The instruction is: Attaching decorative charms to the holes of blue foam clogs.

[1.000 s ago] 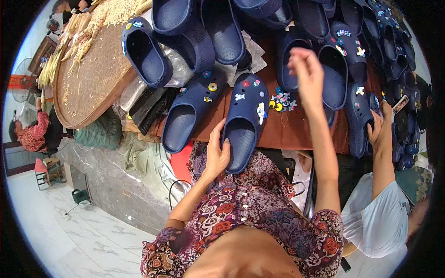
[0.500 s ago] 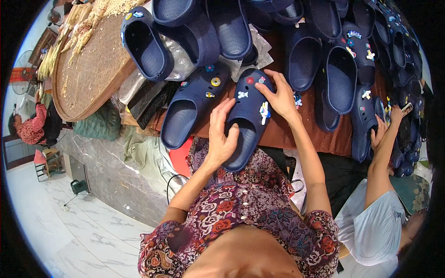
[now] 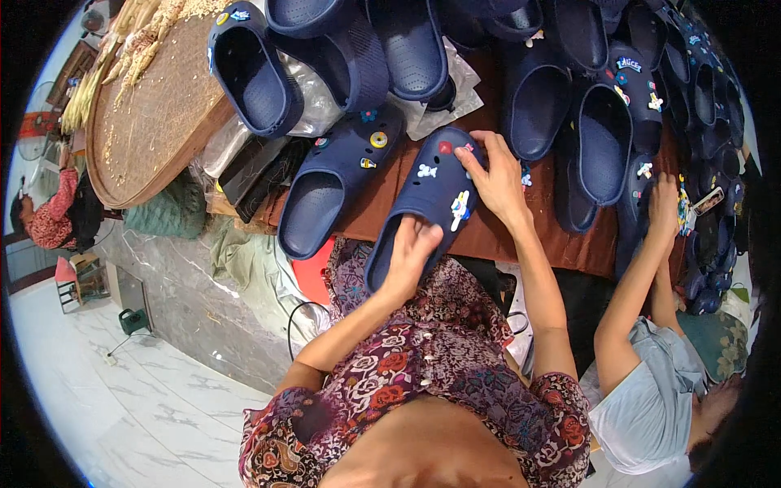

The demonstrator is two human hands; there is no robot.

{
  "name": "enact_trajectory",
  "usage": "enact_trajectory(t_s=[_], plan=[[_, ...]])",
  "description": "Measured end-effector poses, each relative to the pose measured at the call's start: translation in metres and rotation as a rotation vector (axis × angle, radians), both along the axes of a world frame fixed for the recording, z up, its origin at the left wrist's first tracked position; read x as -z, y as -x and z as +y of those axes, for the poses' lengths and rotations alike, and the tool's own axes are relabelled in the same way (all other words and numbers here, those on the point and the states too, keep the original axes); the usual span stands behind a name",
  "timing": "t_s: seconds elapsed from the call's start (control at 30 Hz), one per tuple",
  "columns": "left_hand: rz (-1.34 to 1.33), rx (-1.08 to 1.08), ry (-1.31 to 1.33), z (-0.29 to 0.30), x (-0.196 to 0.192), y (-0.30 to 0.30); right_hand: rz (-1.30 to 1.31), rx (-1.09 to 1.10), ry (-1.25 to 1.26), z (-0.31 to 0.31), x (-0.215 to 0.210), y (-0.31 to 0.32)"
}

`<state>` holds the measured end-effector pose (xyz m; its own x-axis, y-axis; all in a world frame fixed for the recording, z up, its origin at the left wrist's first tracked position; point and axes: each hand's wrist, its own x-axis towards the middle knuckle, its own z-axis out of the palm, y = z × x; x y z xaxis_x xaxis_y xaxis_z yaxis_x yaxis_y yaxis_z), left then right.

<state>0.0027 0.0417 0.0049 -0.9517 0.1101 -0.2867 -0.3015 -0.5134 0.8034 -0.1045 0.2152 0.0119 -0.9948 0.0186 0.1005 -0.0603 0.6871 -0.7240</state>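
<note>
A navy clog [image 3: 407, 195] lies in front of me with its toe pointing away and its heel toward my body. It bears a red charm [image 3: 445, 147], a small white charm [image 3: 426, 171] and a larger white, blue and yellow one [image 3: 460, 210]. My left hand [image 3: 412, 259] reaches into the foot opening, fingertips hidden under the upper and thumb outside. Around the toe's right side curls my right hand [image 3: 498, 183], thumb on top over a small charm. To the left rests another navy clog [image 3: 338, 175] with several charms.
More navy clogs [image 3: 533, 106] crowd the brown-covered table [image 3: 521, 244]. At the left stands a round woven tray [image 3: 154, 122] with grain stalks. A co-worker's hands [image 3: 663, 203] work among clogs at the right. Another person [image 3: 57, 207] is at the far left.
My left hand has gone from the clog's left side into its opening. The clog has tilted, its heel swinging left. My right hand stays at the toe. The co-worker's hand has moved left.
</note>
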Motion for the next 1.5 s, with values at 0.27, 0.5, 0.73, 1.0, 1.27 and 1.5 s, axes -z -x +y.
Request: enact_trajectory(t_s=[0.27,0.5,0.73,1.0,1.27,1.5], plan=[[-0.374,0.062,-0.516,-0.008,-0.008,0.043,-0.081,-0.042,0.046,-0.004,-0.007,-0.007],[-0.260,-0.033,-0.623,-0.001,-0.001,0.039,0.106,-0.069,-0.197,-0.011,-0.007,-0.013],[-0.236,0.043,-0.620,-0.004,0.016,0.036,0.214,-0.081,-0.259,-0.012,0.005,-0.013],[-0.276,0.027,-0.563,-0.005,0.003,0.038,0.391,-0.091,-0.121,-0.009,0.011,-0.022],[-0.314,0.067,-0.526,-0.011,0.000,0.042,0.322,0.077,0.050,0.005,0.016,-0.030],[-0.359,-0.013,-0.542,-0.016,-0.008,0.037,0.314,0.107,-0.092,0.035,0.028,-0.056]])
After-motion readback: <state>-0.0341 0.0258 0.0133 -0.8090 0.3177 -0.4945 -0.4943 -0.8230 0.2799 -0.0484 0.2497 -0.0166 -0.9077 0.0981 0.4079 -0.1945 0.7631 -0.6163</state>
